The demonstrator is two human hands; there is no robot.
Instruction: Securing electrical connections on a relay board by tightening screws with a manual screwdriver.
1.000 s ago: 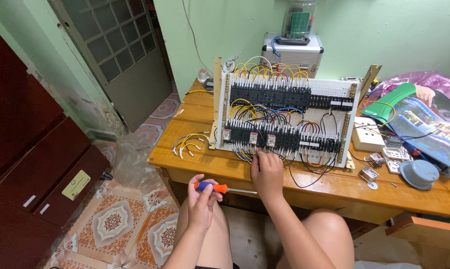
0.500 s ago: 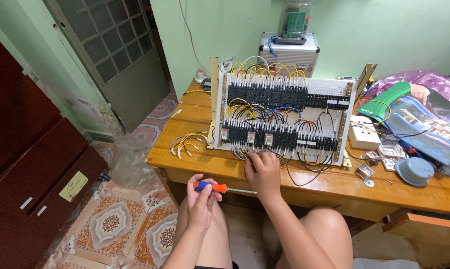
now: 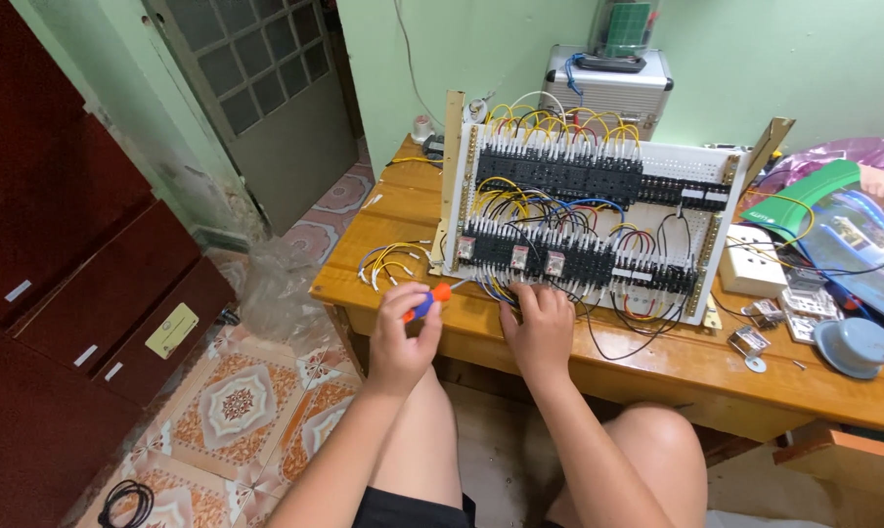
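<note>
A white wiring panel point(image 3: 696, 171) leans upright on a wooden table point(image 3: 657, 362), filled with rows of black terminal blocks and yellow, black, blue and red wires. My left hand point(image 3: 400, 337) grips a small screwdriver point(image 3: 429, 300) with an orange and blue handle, held just off the table's front edge below a bundle of loose wires point(image 3: 388, 262). My right hand point(image 3: 540, 328) rests on the table at the panel's bottom edge, with its fingers among the wires under the lower row of blocks.
A white socket box point(image 3: 750, 259), small metal parts point(image 3: 755, 342), a grey round cap point(image 3: 853, 344) and a magazine point(image 3: 853, 235) lie at the table's right. A metal case point(image 3: 608, 83) stands behind the panel. A dark red cabinet point(image 3: 61, 274) stands left, with crumpled plastic point(image 3: 281, 284) on the tiled floor.
My left hand has risen with the screwdriver toward the table's front edge. My right hand stays at the panel's bottom wires.
</note>
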